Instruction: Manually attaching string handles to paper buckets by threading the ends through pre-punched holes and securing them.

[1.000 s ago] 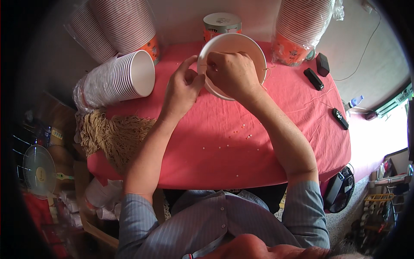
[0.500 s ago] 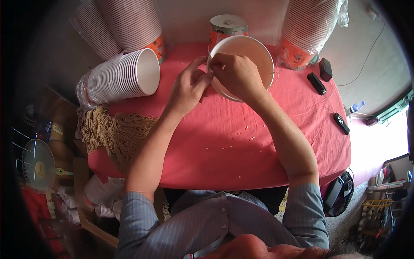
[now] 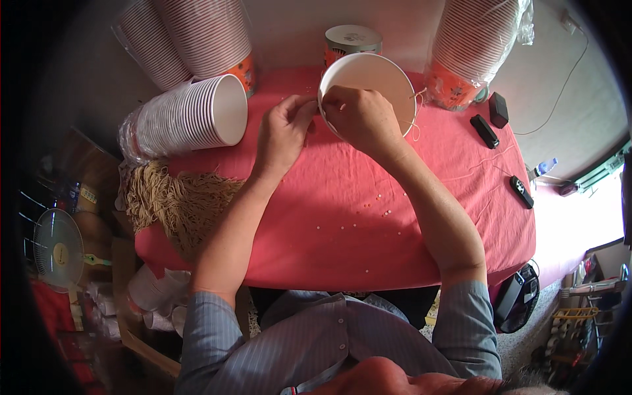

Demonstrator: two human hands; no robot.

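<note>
A white paper bucket point(image 3: 387, 74) stands with its open mouth facing me near the far side of the table. At the left part of its rim both hands meet. My right hand point(image 3: 363, 117) reaches over the mouth, its fingers curled together against the inside of the wall. Outside the same rim, my left hand point(image 3: 284, 128) has thumb and forefinger pinched together. Whatever lies between the fingertips is too small to make out. A thin beige string point(image 3: 415, 130) loops loosely at the bucket's right rim.
Left of the hands lies a wrapped stack of white buckets point(image 3: 178, 118), with a heap of beige strings point(image 3: 174, 197) below it. Tall bucket stacks stand behind, left and right point(image 3: 471, 49). An upturned bucket point(image 3: 354, 36) is at the back. Small beads point(image 3: 386, 212) dot the pink cloth.
My left hand's fingers have drawn into a closer pinch at the rim. The right hand has shifted slightly down, and the string at the right rim now hangs in a longer loop.
</note>
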